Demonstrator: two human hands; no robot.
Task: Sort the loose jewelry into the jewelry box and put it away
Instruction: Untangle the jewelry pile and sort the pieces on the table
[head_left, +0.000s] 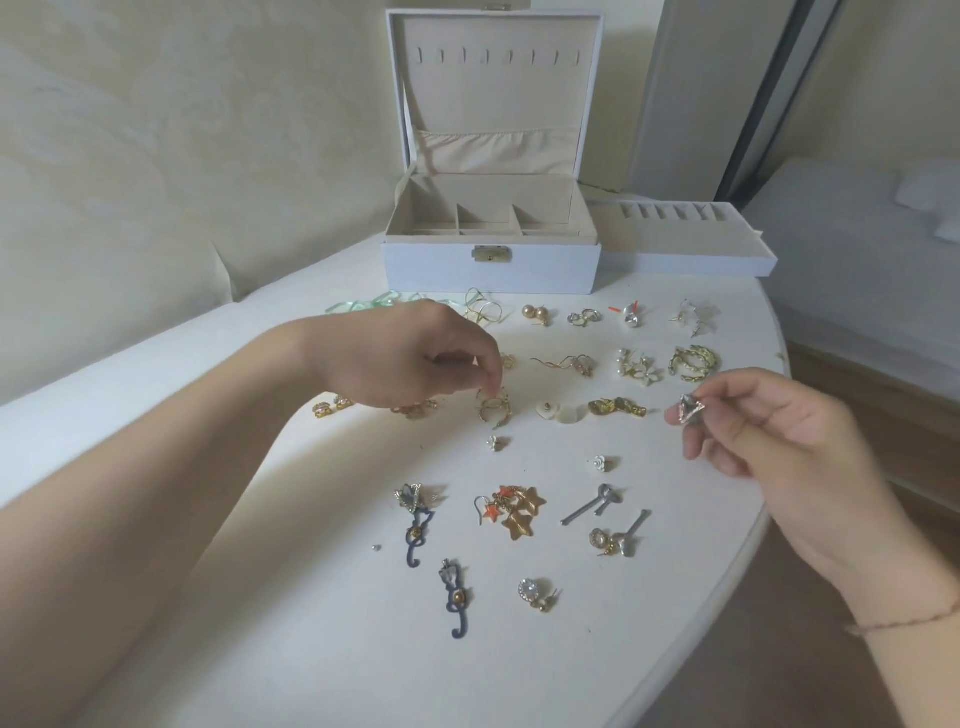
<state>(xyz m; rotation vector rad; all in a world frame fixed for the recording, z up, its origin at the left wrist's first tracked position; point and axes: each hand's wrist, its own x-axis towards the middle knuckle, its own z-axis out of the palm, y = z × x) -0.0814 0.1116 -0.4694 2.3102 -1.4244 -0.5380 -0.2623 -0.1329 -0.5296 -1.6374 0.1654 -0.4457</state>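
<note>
The near part of the desk (311, 649) is bare, so a hand can slide in there. Farther back, earrings lie in rows close together, with small gaps between them. The open jewelry box (491, 228) and its tray (685, 244) block the back edge.

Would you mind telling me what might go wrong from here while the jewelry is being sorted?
1. The right hand pinches a small triangular crystal earring near the white table's edge; a slip could send it to the floor.
2. The left hand picks at a gold ring and may scatter neighbouring pieces.
3. The tiny loose bead could easily be overlooked.
</note>
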